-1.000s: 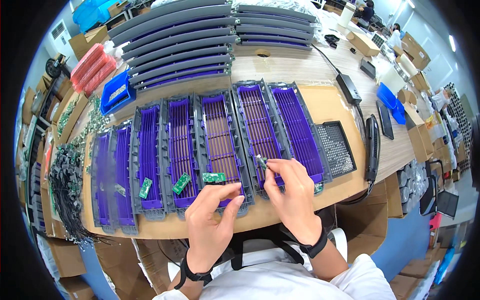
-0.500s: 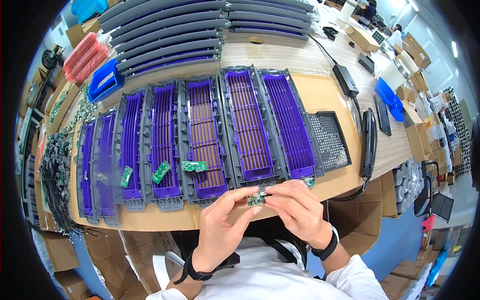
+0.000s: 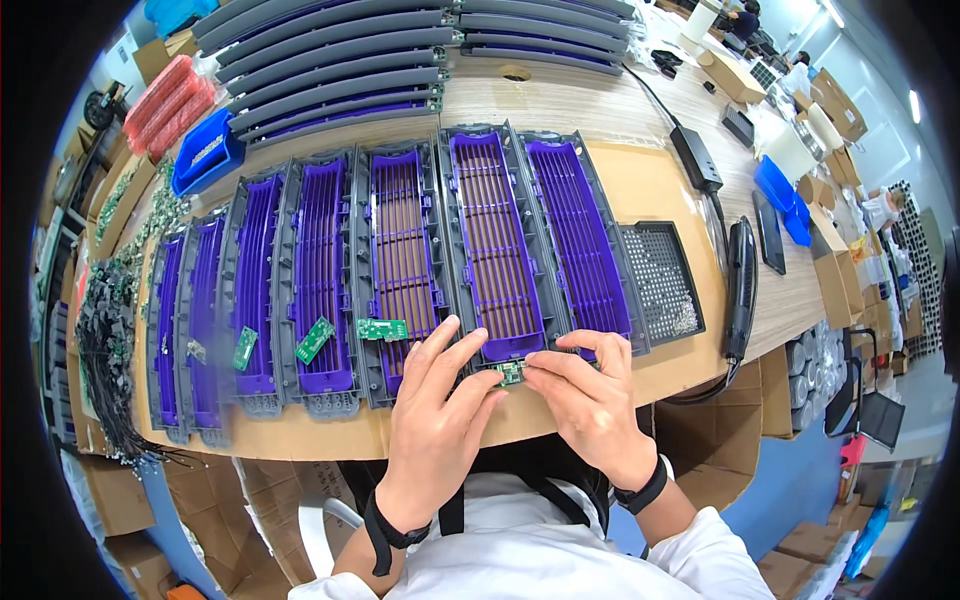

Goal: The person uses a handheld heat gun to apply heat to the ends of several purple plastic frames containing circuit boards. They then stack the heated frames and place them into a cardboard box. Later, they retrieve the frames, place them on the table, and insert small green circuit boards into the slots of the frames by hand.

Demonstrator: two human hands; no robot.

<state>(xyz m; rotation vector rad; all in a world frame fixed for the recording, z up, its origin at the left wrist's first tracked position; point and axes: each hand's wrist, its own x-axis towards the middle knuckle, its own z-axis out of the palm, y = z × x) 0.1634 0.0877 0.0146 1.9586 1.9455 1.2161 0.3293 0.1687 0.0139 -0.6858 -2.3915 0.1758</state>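
A small green circuit board [image 3: 511, 373] sits at the near end of a grey panel with a purple grille [image 3: 497, 240]. My right hand [image 3: 597, 412] pinches its right end between thumb and fingers. The thumb and a finger of my left hand [image 3: 437, 430] close on its left end, while the other fingers of that hand reach up over the panel. Three more green boards lie on panels to the left: one board [image 3: 382, 330] beside my left hand, another board [image 3: 315, 341] further along, and a third board [image 3: 244, 348].
A black tray [image 3: 690, 262] of small metal parts stands right of the panel row. Beyond it lie a black electric screwdriver [image 3: 740, 285], a phone [image 3: 769, 232] and a blue bin [image 3: 782, 200]. Stacked grey panels [image 3: 330, 70] fill the back; black cables [image 3: 105, 350] hang at left.
Both hands have moved slightly forward, bringing the circuit board from in front of the panel row to the near end of one panel. My left fingers have spread upward.
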